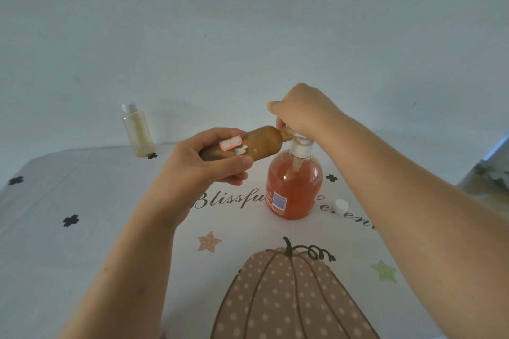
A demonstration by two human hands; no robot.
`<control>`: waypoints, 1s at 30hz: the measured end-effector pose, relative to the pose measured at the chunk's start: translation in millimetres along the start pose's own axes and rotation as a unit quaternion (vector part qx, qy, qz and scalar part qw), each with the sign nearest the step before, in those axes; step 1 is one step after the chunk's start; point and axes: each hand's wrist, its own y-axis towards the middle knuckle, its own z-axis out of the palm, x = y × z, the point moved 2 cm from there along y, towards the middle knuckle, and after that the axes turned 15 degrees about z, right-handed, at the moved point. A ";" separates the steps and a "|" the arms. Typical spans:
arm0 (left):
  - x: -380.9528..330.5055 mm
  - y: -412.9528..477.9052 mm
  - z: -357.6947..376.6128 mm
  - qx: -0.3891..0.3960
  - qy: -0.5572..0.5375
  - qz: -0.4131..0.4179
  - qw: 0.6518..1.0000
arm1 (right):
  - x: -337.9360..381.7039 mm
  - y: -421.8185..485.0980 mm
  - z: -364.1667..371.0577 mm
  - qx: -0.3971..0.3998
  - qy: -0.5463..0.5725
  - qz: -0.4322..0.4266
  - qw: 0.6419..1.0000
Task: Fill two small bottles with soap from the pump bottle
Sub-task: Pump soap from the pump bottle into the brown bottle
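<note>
Mid-fill on bottle one. Left hand grips the small amber bottle, fingers wrapped round its body. It lies nearly on its side, mouth touching the nozzle. Right hand is on the pump head, fingers curled down over it, thumb sticking out left; fingertips hidden. The pump bottle stands mid-counter, orange soap about three-quarters up.

The held bottle looks dark along most of its length, so probably well filled; exact level not readable. Its white cap sits loose on the counter, right of the pump bottle.

The second small bottle stands at the far left edge, capped, pale inside. Can't tell if it's filled or empty.

Left to do, my read: finish this one, cap it, then do the second if it's empty.
</note>
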 end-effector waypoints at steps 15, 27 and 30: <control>4.4 0.8 0.2 0.000 -0.003 -0.008 1.000 | 4.2 -3.6 -1.4 0.035 -0.028 0.035 0.998; 3.8 1.3 2.9 -0.008 -0.022 0.006 1.000 | 7.9 -12.4 -15.0 -0.014 -0.054 0.023 0.998; 3.8 0.9 3.9 -0.015 -0.024 0.009 1.000 | 9.8 -12.0 -17.1 -0.021 -0.076 0.021 0.997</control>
